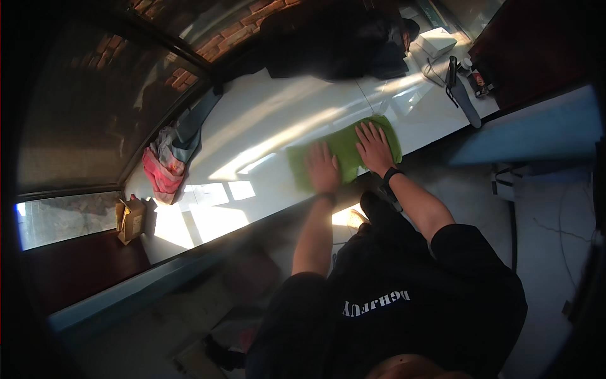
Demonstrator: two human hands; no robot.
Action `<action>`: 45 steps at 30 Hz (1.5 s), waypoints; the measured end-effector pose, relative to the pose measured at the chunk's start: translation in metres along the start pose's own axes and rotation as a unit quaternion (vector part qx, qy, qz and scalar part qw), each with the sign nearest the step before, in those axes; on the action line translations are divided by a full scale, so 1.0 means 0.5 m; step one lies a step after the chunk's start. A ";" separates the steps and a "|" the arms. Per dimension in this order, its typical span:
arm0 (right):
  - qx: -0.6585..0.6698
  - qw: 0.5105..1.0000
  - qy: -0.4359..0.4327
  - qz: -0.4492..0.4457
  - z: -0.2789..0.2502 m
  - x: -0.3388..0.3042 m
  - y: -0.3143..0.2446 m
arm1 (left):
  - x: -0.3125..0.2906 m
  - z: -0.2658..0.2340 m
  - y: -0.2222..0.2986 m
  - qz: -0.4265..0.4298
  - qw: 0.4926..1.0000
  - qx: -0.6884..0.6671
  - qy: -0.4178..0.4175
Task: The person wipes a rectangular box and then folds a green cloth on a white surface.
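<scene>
A green cloth [346, 150] lies spread on the glossy white windowsill ledge [265, 126], near its front edge. Both of my hands press on it from above. My left hand [323, 167] rests flat on the cloth's left part, slightly smeared by motion, with its fingers stretched out. On the right part lies my right hand [375, 148], palm down and fingers spread. A dark band circles my right wrist. Neither hand grips the cloth.
A pink and grey cloth bundle [165, 167] lies at the ledge's left, beside a small brown paper box [130, 219]. At the far right are a white box [437, 42], a dark long-handled item [463, 95] and small packages. Dark fabric [328, 38] is heaped along the back.
</scene>
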State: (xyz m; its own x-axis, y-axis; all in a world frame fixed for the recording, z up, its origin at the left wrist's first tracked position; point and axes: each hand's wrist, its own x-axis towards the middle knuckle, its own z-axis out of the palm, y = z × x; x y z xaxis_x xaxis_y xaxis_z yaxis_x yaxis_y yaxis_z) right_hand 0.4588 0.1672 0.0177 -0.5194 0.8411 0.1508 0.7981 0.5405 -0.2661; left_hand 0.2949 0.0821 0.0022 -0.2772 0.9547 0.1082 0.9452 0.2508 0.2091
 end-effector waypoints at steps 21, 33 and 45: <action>-0.029 0.998 -0.054 -0.014 0.007 0.085 0.029 | 0.086 -0.011 0.002 0.019 1.000 -0.025 -0.002; -0.037 0.997 -0.025 -0.067 -0.005 0.233 0.057 | 0.220 -0.012 -0.011 0.005 1.000 0.016 -0.027; 0.055 0.988 -0.141 -0.030 0.019 0.336 0.077 | 0.317 -0.008 -0.026 0.002 0.996 0.084 0.003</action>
State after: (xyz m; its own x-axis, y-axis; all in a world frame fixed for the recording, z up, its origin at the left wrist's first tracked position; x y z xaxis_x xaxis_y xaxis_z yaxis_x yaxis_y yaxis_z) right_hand 0.3993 0.3293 0.0239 -0.6418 0.7608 -0.0966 0.7329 0.5713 -0.3694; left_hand 0.2383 0.2294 0.0204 -0.2732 0.9551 0.1143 0.9619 0.2699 0.0432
